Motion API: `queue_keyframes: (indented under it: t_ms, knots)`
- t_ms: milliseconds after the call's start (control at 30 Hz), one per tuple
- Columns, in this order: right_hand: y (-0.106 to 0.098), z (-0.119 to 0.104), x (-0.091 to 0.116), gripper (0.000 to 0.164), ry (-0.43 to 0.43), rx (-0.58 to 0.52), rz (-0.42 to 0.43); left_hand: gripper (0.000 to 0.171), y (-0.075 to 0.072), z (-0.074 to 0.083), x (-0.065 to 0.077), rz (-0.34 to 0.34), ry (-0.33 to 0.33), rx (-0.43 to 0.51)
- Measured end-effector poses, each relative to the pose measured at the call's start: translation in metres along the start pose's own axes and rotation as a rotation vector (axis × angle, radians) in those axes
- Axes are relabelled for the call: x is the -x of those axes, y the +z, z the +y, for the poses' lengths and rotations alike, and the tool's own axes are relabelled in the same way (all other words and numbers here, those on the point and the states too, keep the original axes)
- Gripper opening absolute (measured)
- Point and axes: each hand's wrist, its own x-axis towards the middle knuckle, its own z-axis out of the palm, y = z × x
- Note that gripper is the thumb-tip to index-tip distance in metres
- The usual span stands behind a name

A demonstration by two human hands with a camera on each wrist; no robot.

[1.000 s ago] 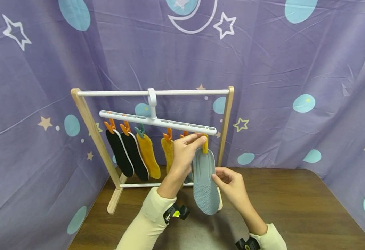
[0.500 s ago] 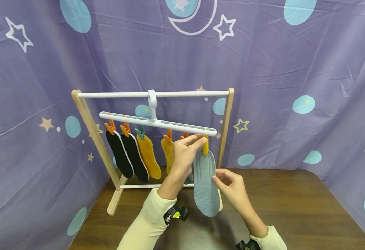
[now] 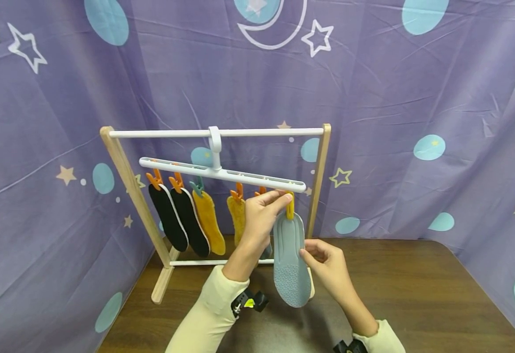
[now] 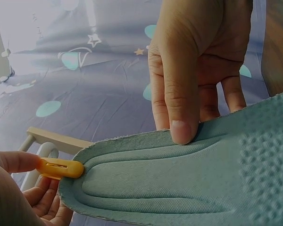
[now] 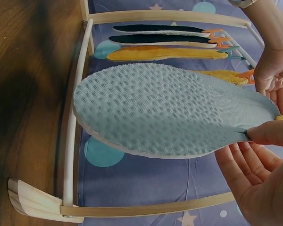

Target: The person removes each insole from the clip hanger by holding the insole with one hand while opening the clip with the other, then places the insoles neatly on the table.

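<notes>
A light grey-blue insole (image 3: 291,264) hangs upright below the right end of a white hanger (image 3: 262,179), its textured half downward. At its top edge sits a yellow clothespin (image 4: 61,168). My left hand (image 3: 259,215) pinches that clothespin between thumb and fingers. With thumb and fingers, my right hand (image 3: 328,260) pinches the insole's right edge around mid-length; in the left wrist view the thumb lies on the upper face and the fingers go behind. Behind my left hand, another grey insole (image 3: 266,251) is mostly hidden.
Black insoles (image 3: 167,218) and yellow fuzzy insoles (image 3: 209,220) hang from orange and green clothespins on the hanger's left and middle. A wooden rack (image 3: 319,181) with white rods holds the hanger. It stands on a brown table (image 3: 416,289) before a purple curtain (image 3: 385,98).
Both hands keep their hold on the clothespin and insole with almost no movement. The insole's lower end has dipped very slightly.
</notes>
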Motion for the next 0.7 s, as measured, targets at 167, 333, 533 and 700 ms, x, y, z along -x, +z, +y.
queue_keyframes:
  t_ms: [167, 333, 533, 700]
  knots:
    - [0.0, 0.0008, 0.0009, 0.016, 0.002, -0.006, 0.001, 0.021, -0.0002, 0.0001, 0.0002, 0.004, -0.005, -0.007]
    - [-0.0003, 0.0019, 0.0014, 0.015, 0.0, -0.012, 0.006, 0.022, -0.0005, -0.0008, 0.0, 0.004, -0.01, -0.003]
    - [-0.0003, 0.0021, 0.0015, 0.015, 0.002, -0.015, 0.007, 0.022, -0.0007, -0.0018, -0.0006, 0.004, -0.009, -0.003]
    - [-0.0001, 0.0021, 0.0017, 0.016, 0.002, -0.021, 0.005, 0.022, -0.0009, -0.002, -0.0006, 0.004, -0.012, -0.003]
